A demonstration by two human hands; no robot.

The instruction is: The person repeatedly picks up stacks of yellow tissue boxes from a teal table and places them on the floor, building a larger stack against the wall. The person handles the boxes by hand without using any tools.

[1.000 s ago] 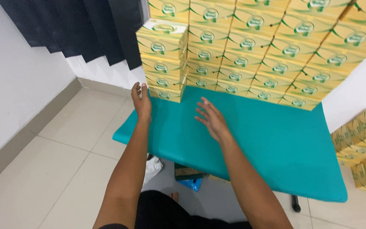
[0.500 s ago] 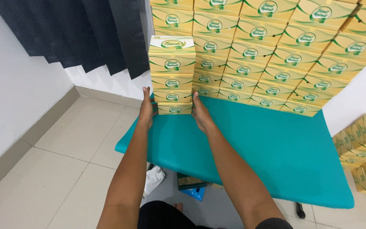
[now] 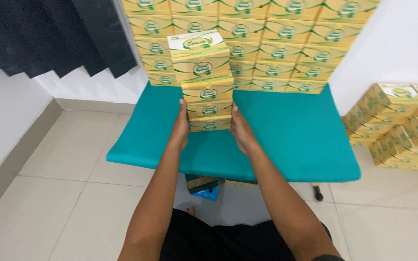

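I take this for a small stockroom: identical yellow cartons [image 3: 276,43] are walled up behind my teal-covered bench [image 3: 296,140], and more cartons [image 3: 402,128] are heaped on the tiled floor [image 3: 59,193].

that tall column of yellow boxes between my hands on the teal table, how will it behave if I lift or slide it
The stack of yellow boxes is tall, narrow and already uneven, so it likely tips. The left hand and right hand press only its lowest boxes; upper ones may slide off. Cardboard probably feels stiff and light.
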